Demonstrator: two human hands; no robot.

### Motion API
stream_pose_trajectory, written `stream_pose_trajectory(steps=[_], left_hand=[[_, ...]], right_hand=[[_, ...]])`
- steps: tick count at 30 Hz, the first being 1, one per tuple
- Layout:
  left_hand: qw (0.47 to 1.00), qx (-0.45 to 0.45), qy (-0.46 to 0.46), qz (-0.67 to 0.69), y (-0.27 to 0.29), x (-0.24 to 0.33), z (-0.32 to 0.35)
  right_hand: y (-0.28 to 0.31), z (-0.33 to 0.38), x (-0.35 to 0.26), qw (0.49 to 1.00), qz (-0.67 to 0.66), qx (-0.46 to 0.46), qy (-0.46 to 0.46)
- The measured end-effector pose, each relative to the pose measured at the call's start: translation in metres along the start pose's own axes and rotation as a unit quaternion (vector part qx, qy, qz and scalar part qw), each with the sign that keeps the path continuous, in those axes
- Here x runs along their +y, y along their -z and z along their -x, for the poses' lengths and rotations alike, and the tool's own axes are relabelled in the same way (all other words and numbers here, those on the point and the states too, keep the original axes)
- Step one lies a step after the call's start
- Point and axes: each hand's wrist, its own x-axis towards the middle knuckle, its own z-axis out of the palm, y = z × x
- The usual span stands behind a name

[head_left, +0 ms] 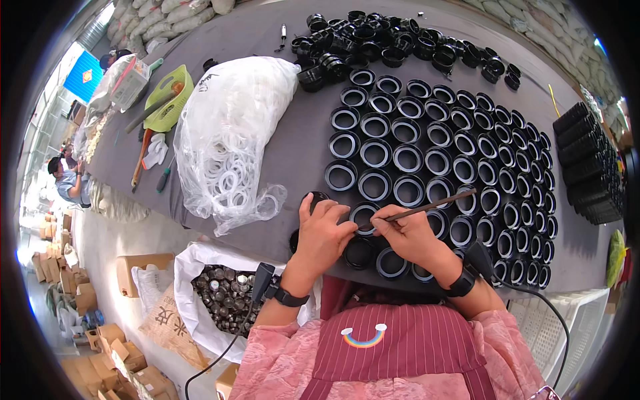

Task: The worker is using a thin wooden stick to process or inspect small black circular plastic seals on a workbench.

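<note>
My right hand [410, 235] is closed around a thin dark stick [437, 203], which slants up to the right, its lower end close to my left fingertips. My left hand [323, 232] has its fingers curled over a black round part [319, 197] at the near table edge; the fingers hide most of it. Beside my hands stand rows of black round parts [375, 153], most showing a pale ring in the top. One near my hands, a black part [359, 253], shows no pale ring. Left of these lies a clear plastic bag [257, 87] of white rings [230, 177].
Loose black parts [393, 40] are heaped at the far side of the grey table [247, 33]. Stacked black parts [587, 163] stand at right. A green basket [175, 90], brush [141, 157] and screwdriver [165, 179] lie left. Below is an open white sack [190, 287].
</note>
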Motion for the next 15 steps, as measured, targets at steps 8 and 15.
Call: stream_pose_trajectory(steps=[8,15], left_hand=[[1.000,-0.012,-0.014,-0.020,-0.004,-0.002,-0.004],[1.000,-0.008,-0.023,-0.016,-0.006,-0.005,-0.003]], right_hand=[[0.007,-0.002,-0.011,0.999,0.024,0.009,-0.021],[0.016,-0.013,-0.017,0.975,0.197,0.053,0.092]])
